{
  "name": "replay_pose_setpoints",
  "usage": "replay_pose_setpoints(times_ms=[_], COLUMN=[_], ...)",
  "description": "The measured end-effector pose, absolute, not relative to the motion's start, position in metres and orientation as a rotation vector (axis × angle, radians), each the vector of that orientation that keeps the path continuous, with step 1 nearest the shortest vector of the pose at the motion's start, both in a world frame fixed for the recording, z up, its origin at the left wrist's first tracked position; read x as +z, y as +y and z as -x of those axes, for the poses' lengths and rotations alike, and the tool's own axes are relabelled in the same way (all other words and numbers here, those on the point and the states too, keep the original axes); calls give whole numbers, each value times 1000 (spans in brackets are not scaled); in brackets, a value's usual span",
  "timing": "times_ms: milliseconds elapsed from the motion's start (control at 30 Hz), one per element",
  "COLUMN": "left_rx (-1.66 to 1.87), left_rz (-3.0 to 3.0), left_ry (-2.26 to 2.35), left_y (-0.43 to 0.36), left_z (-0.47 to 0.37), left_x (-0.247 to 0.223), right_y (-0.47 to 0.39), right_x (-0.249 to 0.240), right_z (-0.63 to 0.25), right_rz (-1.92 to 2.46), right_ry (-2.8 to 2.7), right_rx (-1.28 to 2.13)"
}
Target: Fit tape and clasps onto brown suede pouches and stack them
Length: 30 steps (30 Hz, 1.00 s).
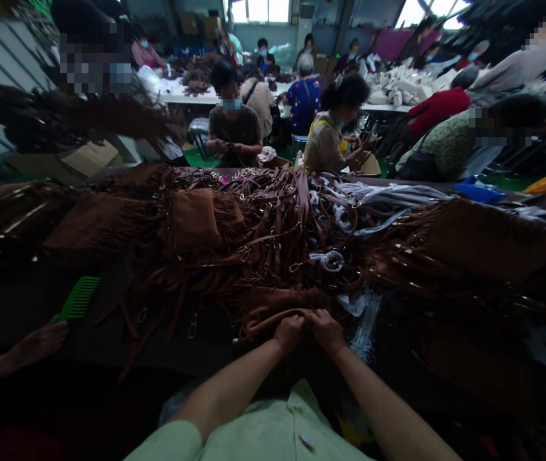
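The left hand [290, 334] and the right hand [327, 331] sit close together at the near edge of a brown fringed bag of suede-like material [273, 306]. The grip of each hand is closed, fingers folded over the gathered edge of the bag. The bag lies at the front of a long dark bench [109, 326], directly before the person, its fringe spread toward the far side. Whether anything is inside it cannot be seen.

Just beyond it, a tangled heap of brown straps with gold-coloured metal clasps [277, 224] covers the middle of the bench. To the left of the heap, a brown fringed bag with a smooth square flap [195, 219] lies flat. A stack of brown fringed pieces with shiny metal edging [489, 240] stands on the right. Pale translucent plastic wrapping [388, 197] trails between that stack and the straps, and a small pale coiled roll [332, 260] lies near them.

On the left, a co-worker in a dark red sleeve [33, 347] holds a bright green plastic comb [79, 298] above the bench.

Behind the bench is a tan cardboard box with raised flaps [91, 157]; its contents are hidden. Another, smaller open cardboard carton [372, 166] is beside a seated person in a beige top [330, 142]; what it holds is unclear.
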<state>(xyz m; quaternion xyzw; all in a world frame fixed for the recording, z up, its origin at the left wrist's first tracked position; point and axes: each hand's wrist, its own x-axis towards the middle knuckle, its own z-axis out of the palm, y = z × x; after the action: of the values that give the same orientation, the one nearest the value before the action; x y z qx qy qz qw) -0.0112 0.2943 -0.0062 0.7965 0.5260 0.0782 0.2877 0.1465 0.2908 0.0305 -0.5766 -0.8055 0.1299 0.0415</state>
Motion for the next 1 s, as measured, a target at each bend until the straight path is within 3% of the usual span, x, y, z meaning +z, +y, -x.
replay_pose_setpoints(times_ms=[167,333,800,1000], left_rx=[443,380,-101,-21], left_rz=[-2126,-2043,-1960,-1983], left_ry=[1195,1206,1470,1412], left_y=[295,299,310,309], left_z=[21,23,3,8], left_x=[-5,3,34,30], right_y=[293,307,304,305], right_x=[22,11,6,7], right_z=[-147,-147,-156,-158], right_rz=[2025,2148,2042,2047], right_ry=[-2112,-1673,-1709,-1709], right_rx=[497,804,816,844])
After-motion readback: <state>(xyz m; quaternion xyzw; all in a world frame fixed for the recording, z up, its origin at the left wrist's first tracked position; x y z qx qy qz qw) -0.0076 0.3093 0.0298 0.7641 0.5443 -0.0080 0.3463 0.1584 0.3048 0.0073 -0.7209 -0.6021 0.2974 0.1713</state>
